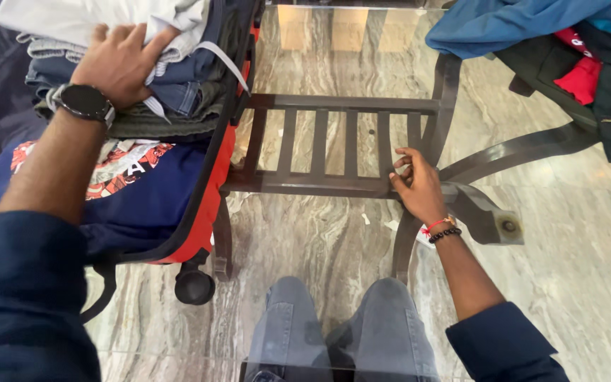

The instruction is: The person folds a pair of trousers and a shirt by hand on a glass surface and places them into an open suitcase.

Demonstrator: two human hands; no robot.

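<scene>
Head view shows my left hand (123, 62) spread flat on the stack of folded clothes (171, 92) in the red suitcase (210, 194), upper left; my right hand (419, 185) rests loosely curled, empty, on the glass table (574, 233) at centre.

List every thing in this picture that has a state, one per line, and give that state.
Suitcase: open, packed.
Stack of folded clothes: piled in the suitcase, left hand flat on top.
Right hand: resting on the glass tabletop, holding nothing.
Clothes pile: loose, unfolded.
</scene>
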